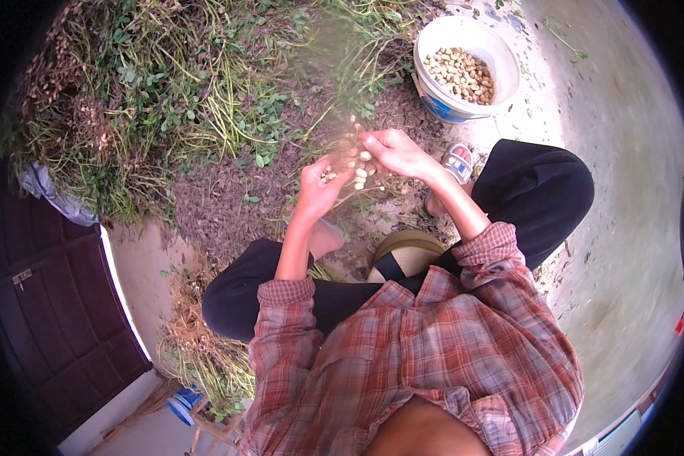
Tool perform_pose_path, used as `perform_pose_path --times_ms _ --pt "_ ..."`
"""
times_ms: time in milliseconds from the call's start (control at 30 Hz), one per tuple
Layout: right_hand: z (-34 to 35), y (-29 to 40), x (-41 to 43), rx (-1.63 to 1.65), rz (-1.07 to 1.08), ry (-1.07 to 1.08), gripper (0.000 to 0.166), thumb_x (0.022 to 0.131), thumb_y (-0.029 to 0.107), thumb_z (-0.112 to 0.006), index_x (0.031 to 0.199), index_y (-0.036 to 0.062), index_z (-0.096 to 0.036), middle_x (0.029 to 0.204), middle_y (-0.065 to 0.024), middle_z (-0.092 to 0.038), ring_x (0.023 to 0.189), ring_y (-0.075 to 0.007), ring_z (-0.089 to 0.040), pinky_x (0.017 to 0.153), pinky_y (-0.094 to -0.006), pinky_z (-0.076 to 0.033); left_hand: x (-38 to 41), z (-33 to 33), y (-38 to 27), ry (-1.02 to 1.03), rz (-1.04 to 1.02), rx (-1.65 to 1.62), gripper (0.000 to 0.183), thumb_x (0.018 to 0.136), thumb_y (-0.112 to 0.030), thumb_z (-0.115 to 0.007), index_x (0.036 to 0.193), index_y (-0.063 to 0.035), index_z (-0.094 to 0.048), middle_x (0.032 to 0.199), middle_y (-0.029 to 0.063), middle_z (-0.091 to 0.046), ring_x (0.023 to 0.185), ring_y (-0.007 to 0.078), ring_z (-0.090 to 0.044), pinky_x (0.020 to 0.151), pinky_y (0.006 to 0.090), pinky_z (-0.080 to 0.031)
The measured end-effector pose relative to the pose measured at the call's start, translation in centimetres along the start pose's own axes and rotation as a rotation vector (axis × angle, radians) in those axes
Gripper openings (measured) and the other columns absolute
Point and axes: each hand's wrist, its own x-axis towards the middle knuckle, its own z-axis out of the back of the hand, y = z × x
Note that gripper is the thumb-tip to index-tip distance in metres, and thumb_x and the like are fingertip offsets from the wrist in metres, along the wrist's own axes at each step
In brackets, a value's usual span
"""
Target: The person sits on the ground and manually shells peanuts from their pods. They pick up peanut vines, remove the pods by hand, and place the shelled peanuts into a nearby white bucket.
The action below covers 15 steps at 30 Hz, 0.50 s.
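My left hand grips the roots of a peanut plant, with a few pods against its fingers. My right hand is closed at the thumb and fingertips on peanut pods at the other side of the same root cluster. Between both hands hang several pale peanut pods on thin roots, and part of the cluster is blurred. Beyond my right hand stands a white plastic bucket, partly filled with picked peanuts.
A large heap of uprooted peanut plants covers the ground ahead and left. More plants lie behind my left knee. A dark door and a grey plastic sheet are at the left. A round seat is between my legs.
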Motion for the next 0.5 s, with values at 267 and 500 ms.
perform_pose_path --times_ms 267,500 --pt "-1.4 0.0 -0.7 -0.234 0.253 -0.244 0.024 0.080 0.027 -0.066 0.082 0.0025 -0.066 0.077 -0.0224 -0.063 0.076 -0.0403 -0.062 0.066 -0.0429 -0.050 0.1 -0.4 -1.0 -0.007 0.004 0.127 0.020 0.084 -0.003 -0.066 0.103 0.0023 -0.068 0.087 0.0042 -0.070 0.078 0.0079 -0.062 0.069 0.0253 -0.050" --pt "-1.0 0.0 -1.2 0.030 0.206 -0.248 0.016 0.081 0.016 -0.065 0.089 0.0030 -0.070 0.067 -0.0159 -0.064 0.062 -0.0206 -0.065 0.057 -0.0341 -0.049 0.5 -0.5 -0.5 -0.025 0.038 0.066 0.020 0.084 -0.001 -0.065 0.103 0.0028 -0.067 0.087 0.0049 -0.070 0.077 0.0078 -0.062 0.069 0.0245 -0.051"
